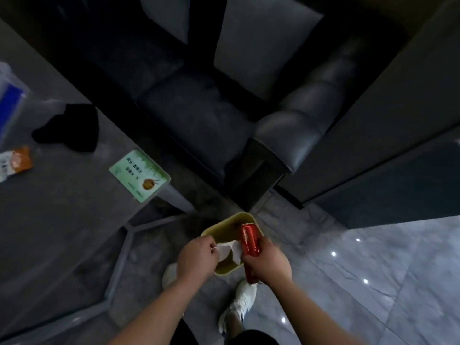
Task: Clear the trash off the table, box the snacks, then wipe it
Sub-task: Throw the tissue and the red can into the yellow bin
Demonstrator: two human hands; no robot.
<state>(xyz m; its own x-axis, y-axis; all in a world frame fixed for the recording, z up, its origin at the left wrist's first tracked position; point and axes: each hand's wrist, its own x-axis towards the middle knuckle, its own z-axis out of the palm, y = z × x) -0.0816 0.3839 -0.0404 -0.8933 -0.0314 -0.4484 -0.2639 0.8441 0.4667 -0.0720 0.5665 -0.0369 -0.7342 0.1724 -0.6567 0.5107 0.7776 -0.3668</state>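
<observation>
A yellow-green waste bin (225, 226) stands on the floor by the table's corner. Over it, my left hand (196, 257) grips a crumpled white tissue (230, 250). My right hand (270, 262) holds two red cans: one (249, 239) points up over the bin's opening, a second (249, 276) pokes out below my palm. On the grey table (62, 207) lie a black cloth (72, 128) and an orange-and-white snack packet (16, 163) at the left edge.
A green-and-white sign card (139, 175) sits at the table's corner. A clear plastic box with blue contents (10, 100) is at the far left. A dark sofa (199, 115) stands behind the bin. My white shoes (240, 305) are on the tiled floor.
</observation>
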